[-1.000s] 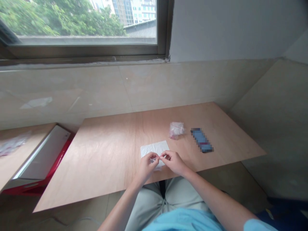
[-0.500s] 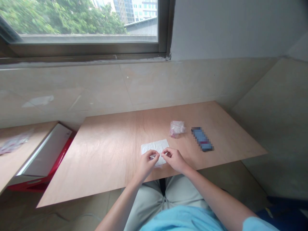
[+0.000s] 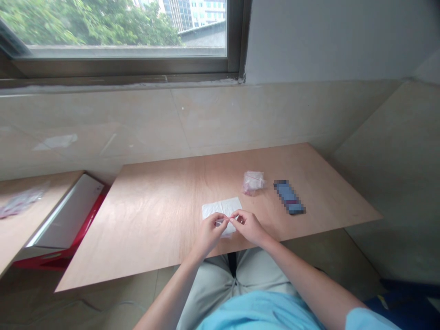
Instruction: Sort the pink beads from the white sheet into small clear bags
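A white sheet, like an unfolded tissue (image 3: 220, 206), lies flat near the table's front edge. Above its lower part, my left hand (image 3: 212, 230) and my right hand (image 3: 251, 226) meet with thumbs and index fingers pinched, fingertips touching. Whatever sits between the fingertips is too small to make out. A bit of clear or pinkish film shows below the hands at the sheet's lower edge. Beyond my right hand rests a clear plastic bag (image 3: 254, 182) with white and pink contents.
A phone-like device (image 3: 289, 197), pixelated, lies to the right on the wooden table (image 3: 151, 211). At left, a second table (image 3: 41, 192) carries a plastic bag (image 3: 25, 200), with a white box (image 3: 67, 215) and a red container (image 3: 84, 231) beside it. A tiled wall (image 3: 213, 119) borders the back.
My hands have come slightly closer, so the small gap between their fingertips has closed. The things on the table have stayed put; the view has shifted a little.
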Available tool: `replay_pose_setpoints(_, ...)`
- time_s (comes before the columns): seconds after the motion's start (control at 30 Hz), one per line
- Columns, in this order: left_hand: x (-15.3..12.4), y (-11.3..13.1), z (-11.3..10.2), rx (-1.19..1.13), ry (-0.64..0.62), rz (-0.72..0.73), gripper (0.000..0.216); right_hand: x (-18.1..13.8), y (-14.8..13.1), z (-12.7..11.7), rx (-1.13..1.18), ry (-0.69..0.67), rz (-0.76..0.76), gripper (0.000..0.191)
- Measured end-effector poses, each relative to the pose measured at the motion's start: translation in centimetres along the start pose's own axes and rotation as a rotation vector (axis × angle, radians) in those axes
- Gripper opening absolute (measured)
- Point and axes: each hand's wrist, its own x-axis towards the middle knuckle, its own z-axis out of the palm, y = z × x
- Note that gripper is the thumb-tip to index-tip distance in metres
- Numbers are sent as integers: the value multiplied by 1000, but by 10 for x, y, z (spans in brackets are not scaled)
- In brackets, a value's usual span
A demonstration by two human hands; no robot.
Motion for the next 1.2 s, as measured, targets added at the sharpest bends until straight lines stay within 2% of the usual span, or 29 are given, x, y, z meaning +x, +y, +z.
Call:
replay_pose_setpoints(0.33,-1,2,0,-102,15,-84,29,2,1,-3,25,34,14,22)
replay_pose_setpoints(0.9,-3,6,0,-54,4,-10,28,-1,-1,-2,41,-10,18,25)
replay_pose_setpoints(1.2,0,1,-1,-82,24,-35,28,2,6,-2,-17,45,3,24)
